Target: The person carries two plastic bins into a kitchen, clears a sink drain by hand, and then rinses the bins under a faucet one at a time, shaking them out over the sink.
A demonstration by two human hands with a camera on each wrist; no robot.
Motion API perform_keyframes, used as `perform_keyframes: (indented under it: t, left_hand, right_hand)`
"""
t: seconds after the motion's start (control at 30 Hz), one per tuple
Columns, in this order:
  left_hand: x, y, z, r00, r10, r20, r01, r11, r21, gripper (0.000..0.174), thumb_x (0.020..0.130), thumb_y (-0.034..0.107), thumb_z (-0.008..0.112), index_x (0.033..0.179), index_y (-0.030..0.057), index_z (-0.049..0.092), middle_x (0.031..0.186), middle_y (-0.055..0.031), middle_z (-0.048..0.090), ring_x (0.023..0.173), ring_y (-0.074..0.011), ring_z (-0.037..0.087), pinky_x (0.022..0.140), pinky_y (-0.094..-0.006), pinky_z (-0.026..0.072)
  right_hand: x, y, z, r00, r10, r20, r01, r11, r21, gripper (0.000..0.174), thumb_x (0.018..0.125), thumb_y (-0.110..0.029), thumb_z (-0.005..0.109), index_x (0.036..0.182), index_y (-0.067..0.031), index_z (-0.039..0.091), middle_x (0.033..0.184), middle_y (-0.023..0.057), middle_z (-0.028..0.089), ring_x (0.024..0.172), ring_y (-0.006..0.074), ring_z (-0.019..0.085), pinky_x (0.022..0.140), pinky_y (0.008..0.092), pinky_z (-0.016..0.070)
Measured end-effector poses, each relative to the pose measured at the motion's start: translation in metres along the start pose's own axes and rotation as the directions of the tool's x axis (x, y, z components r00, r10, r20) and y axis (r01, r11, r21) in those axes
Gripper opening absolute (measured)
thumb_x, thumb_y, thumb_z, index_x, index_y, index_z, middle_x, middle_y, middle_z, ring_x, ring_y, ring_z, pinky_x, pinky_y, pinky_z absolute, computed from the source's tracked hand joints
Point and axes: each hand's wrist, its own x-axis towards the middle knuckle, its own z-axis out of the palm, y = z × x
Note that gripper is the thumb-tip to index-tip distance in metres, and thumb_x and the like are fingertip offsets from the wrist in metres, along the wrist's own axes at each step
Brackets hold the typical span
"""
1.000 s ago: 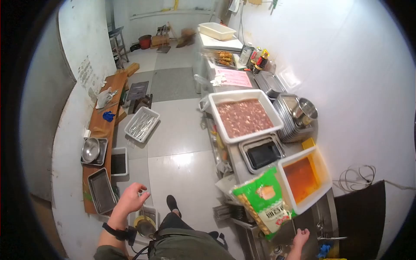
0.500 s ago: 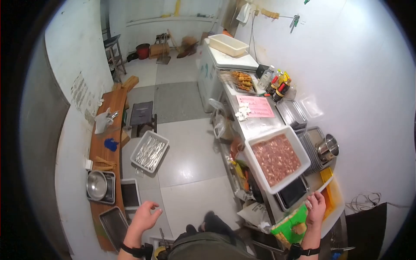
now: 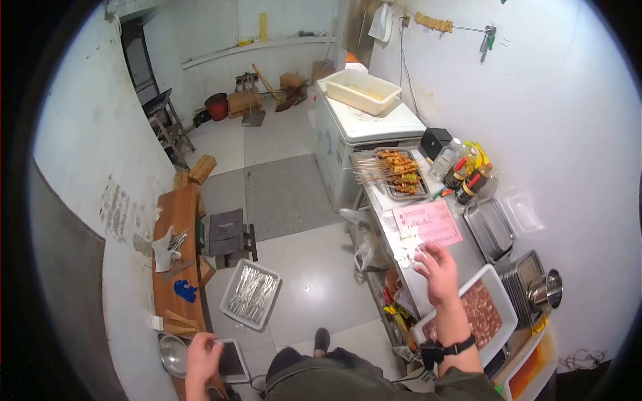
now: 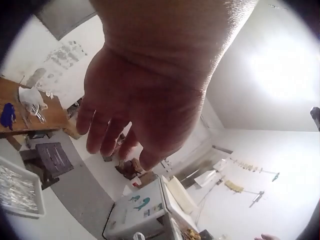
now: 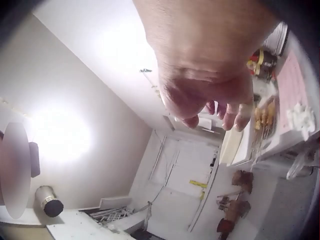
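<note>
My right hand point(image 3: 438, 271) reaches over the metal counter, its fingers loosely bent with nothing in them. In the head view its fingertips overlap a crumpled white thing point(image 5: 300, 120) beside a pink printed sheet point(image 3: 431, 220). Below the forearm sits a white tub point(image 3: 506, 294) of raw cut meat, partly covered by the arm. My left hand point(image 3: 204, 357) hangs low at the left with relaxed, empty fingers, between a steel bowl point(image 3: 172, 354) on the wooden bench and a pale bin with a dark inside.
Grilled-looking skewers point(image 3: 401, 177) lie on a tray near several bottles point(image 3: 461, 170). Stacked metal trays point(image 3: 521, 284) line the wall. Beyond stands a white freezer point(image 3: 374, 123) with a cream tub on top. A white basin point(image 3: 273, 304) of silvery sticks sits on the floor by the wooden bench point(image 3: 177, 227).
My right hand has risen from beside the green bag, past the meat tub, toward the pink sheet. My left hand stays empty. The view has shifted forward along the counter.
</note>
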Motion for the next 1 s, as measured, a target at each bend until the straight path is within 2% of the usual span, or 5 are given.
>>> perform_keyframes:
  t: [0.2, 0.47, 0.57, 0.73, 1.0]
  left_hand:
    - [0.182, 0.052, 0.007, 0.995, -0.066, -0.081, 0.064, 0.998, -0.028, 0.021, 0.077, 0.012, 0.067, 0.093, -0.001, 0.061, 0.089, -0.0144, 0.062, 0.081, -0.025, 0.062, 0.075, -0.0336, 0.049]
    - [0.517, 0.12, 0.014, 0.997, 0.004, -0.077, -0.006, 1.0, -0.021, 0.019, 0.079, 0.009, 0.065, 0.094, -0.0018, 0.059, 0.084, -0.012, 0.06, 0.077, -0.0219, 0.059, 0.074, -0.0318, 0.0475]
    - [0.639, 0.191, 0.0, 0.996, -0.084, 0.003, 0.084, 0.985, -0.153, 0.019, 0.08, 0.009, 0.065, 0.093, -0.0019, 0.058, 0.086, -0.0119, 0.059, 0.078, -0.0224, 0.059, 0.074, -0.0316, 0.0472]
    - [0.83, 0.318, 0.008, 0.978, 0.194, 0.072, -0.196, 0.98, 0.019, 0.018, 0.079, 0.007, 0.065, 0.093, -0.0028, 0.058, 0.087, -0.0123, 0.058, 0.08, -0.0236, 0.059, 0.075, -0.031, 0.0467]
    - [1.114, 0.481, 0.078, 0.966, 0.188, 0.178, -0.209, 0.972, 0.111, 0.018, 0.083, 0.009, 0.065, 0.094, -0.0037, 0.059, 0.087, -0.0101, 0.058, 0.081, -0.0193, 0.058, 0.075, -0.0301, 0.0463]
  right_hand:
    - [0.23, -0.009, 0.151, 0.978, -0.059, 0.199, 0.043, 0.996, 0.084, 0.032, 0.088, -0.009, 0.062, 0.117, -0.0036, 0.051, 0.109, 0.0059, 0.055, 0.091, 0.0165, 0.06, 0.075, 0.0308, 0.0514]
    - [0.54, -0.003, 0.325, 0.982, 0.093, 0.165, -0.12, 0.979, 0.162, 0.029, 0.088, -0.016, 0.064, 0.113, -0.0067, 0.053, 0.099, 0.0022, 0.057, 0.085, 0.0151, 0.059, 0.071, 0.0303, 0.0505]
    - [0.645, -0.016, 0.357, 0.985, 0.134, 0.112, -0.155, 0.965, 0.213, 0.025, 0.088, -0.015, 0.063, 0.11, -0.0075, 0.053, 0.096, 0.0016, 0.057, 0.084, 0.0149, 0.059, 0.071, 0.0295, 0.0501]
    - [0.833, -0.016, 0.39, 0.986, 0.166, 0.025, -0.165, 0.925, 0.342, 0.029, 0.088, -0.017, 0.06, 0.111, -0.0019, 0.052, 0.104, 0.0045, 0.054, 0.094, 0.017, 0.054, 0.079, 0.0351, 0.0484]
    - [1.135, -0.006, 0.402, 0.945, 0.309, -0.107, -0.198, 0.8, 0.566, 0.039, 0.089, -0.023, 0.06, 0.12, -0.002, 0.048, 0.113, 0.0085, 0.049, 0.106, 0.024, 0.051, 0.091, 0.0428, 0.0443]
